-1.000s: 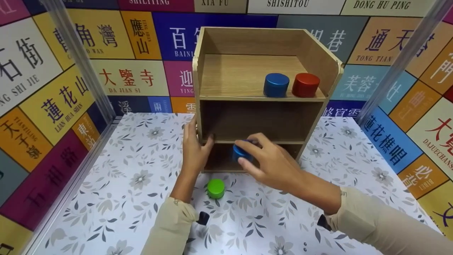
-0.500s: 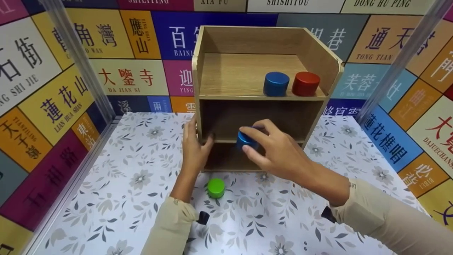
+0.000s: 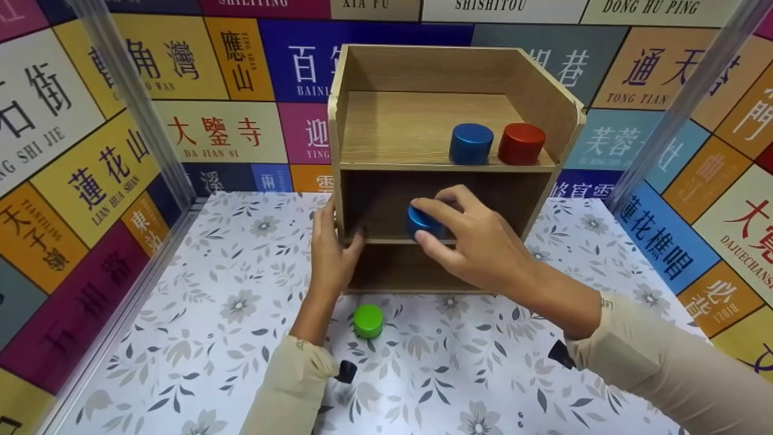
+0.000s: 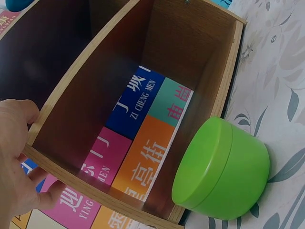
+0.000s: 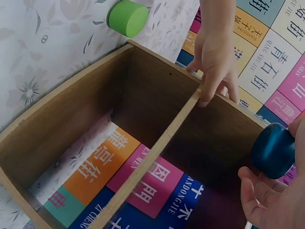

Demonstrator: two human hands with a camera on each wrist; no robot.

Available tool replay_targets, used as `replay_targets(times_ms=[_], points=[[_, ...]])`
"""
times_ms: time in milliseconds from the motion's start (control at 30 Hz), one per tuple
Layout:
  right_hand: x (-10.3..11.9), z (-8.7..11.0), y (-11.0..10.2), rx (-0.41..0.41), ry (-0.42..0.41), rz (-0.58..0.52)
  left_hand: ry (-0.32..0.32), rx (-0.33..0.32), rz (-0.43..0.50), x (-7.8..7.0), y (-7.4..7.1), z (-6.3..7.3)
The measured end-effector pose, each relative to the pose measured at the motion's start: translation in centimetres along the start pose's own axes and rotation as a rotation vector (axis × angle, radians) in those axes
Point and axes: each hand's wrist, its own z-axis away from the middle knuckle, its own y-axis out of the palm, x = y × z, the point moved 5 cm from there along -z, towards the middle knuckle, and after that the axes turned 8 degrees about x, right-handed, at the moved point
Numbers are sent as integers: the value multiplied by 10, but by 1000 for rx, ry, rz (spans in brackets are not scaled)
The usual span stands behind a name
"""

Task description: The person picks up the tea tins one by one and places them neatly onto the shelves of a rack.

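Observation:
A small wooden shelf unit (image 3: 416,118) with an upper tray and two lower compartments stands on the table. My left hand (image 3: 333,257) grips its left side panel; the left wrist view shows the thumb inside and the other fingers (image 4: 50,195) outside. Between thumb and fingers, my right hand (image 3: 486,244) holds a blue round tin (image 3: 421,222) in front of the middle compartment, near the lower board's edge. In the right wrist view that tin (image 5: 272,150) hangs clear of the wood. A green round tin (image 3: 368,321) sits on the table before the unit's lower left.
On the top tray, a second blue tin (image 3: 471,144) and a red tin (image 3: 522,144) stand side by side at the right. A floral cloth (image 3: 241,362) covers the table. Panels with printed characters (image 3: 220,133) wall in the back and sides.
My right hand has raised the blue tin from in front of the bottom compartment to the middle one, drifting slightly right. The left hand and the green tin have stayed put.

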Motion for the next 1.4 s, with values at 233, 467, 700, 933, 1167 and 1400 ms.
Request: replay_targets(times_ms=[233,467,700,933,1167,1400], points=[[3,-8,-8,-30,-19,15,15,-8,1,-1,-1,1],[5,-15,-15,-28,-9,12,12,-4,2,-1,-1,1],[3,-23,-21,-44,-10,17,6,-5,9,1,-1,1],[0,-28,-27,-56,7,18,10,-7,8,0,-1,0],[-2,-34,-31,-54,38,6,24,-14,5,1,-1,0],[-2,-40,-35,-67,39,1,18,-8,11,1,-1,0]])
